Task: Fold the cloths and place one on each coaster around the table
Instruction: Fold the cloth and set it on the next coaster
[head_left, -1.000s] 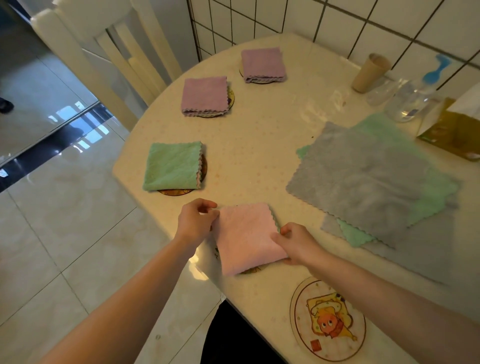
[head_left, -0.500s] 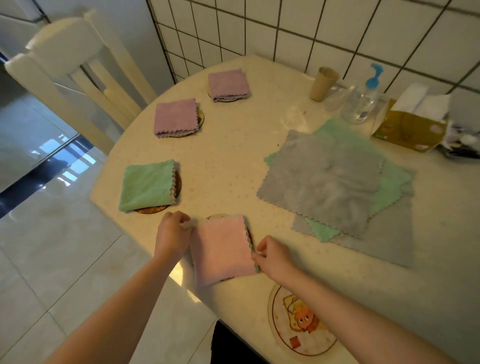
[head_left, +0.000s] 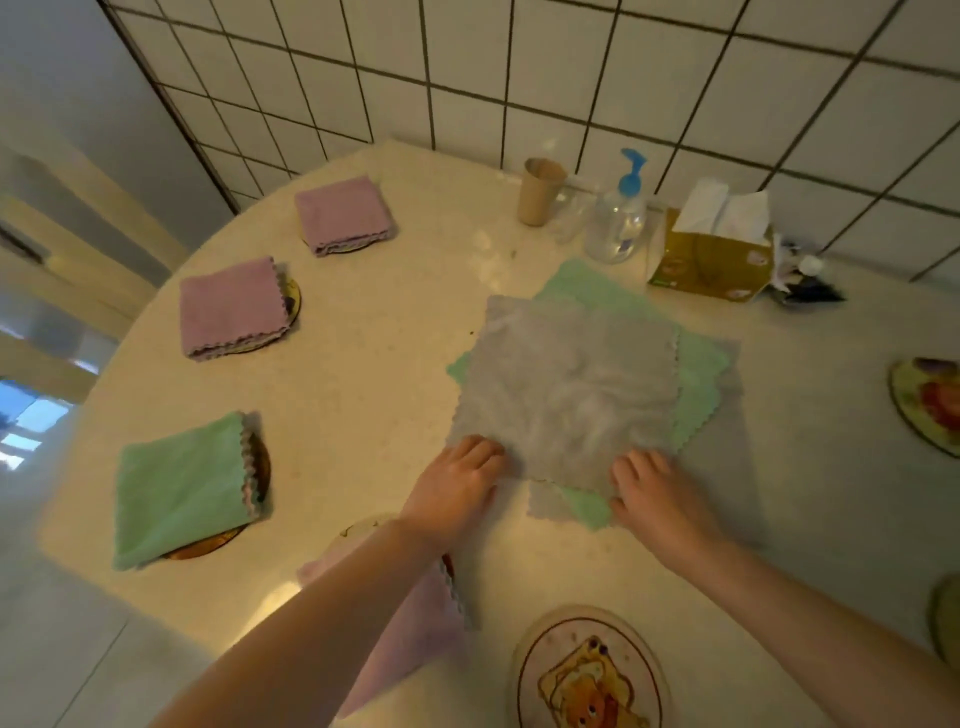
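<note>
The one camera sits on my head, looking forward and steeply down over the bench (head_left: 363, 395) toward the tiled wall (head_left: 571, 78). It is close: my forearms fill the near edge below the bench.

left hand (head_left: 457, 483): off the folded pink fleece cloth (head_left: 415, 623), now at the near left corner of the flat grey square cloth (head_left: 566, 389), fingers curled on its edge
right hand (head_left: 652, 493): also off the pink cloth, now at the grey cloth's near edge, fingers bent on it
pink cloth: released, lies alone on its coaster, left forearm passing over it
view: now looks further right
</note>
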